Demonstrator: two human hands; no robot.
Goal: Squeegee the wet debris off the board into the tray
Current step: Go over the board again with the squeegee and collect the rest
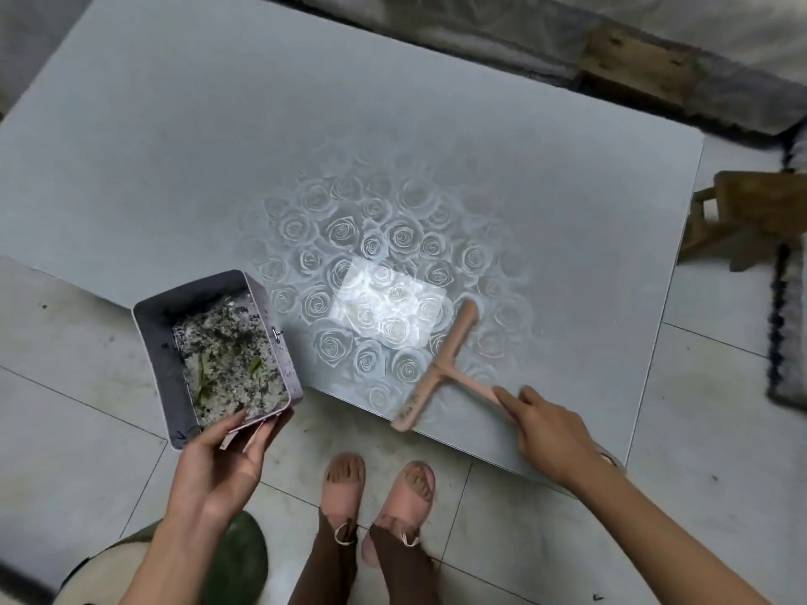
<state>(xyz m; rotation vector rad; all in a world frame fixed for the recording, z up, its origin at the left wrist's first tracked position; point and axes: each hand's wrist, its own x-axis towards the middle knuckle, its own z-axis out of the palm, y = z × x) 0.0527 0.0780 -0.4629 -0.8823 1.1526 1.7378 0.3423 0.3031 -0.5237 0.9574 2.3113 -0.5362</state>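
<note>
At the near edge of the board (174, 146), on the left side, the left hand (218, 460) holds the tray (150, 342) by its near wall, thumb on the rim and fingers below it. The tray's right wall reaches a little over the board's edge. Inside it lies a heap of pale and dark wet debris (227, 351) with a few green bits.

To the right, the right hand (550, 434) grips the end of the handle of the pink squeegee (443, 371). Its long blade lies on the board close to the near edge, well apart from the tray. The surface between blade and tray looks shiny, and I cannot see loose debris on it.

I judge that most of the work is done and this is a late collecting stroke. The next move probably calls for drawing the blade to the left, toward the tray, with even pressure, so that the water film goes with it. The tray's rim should stay just under the board's edge, otherwise the wet matter may fall on the floor tiles (65, 386)
</note>
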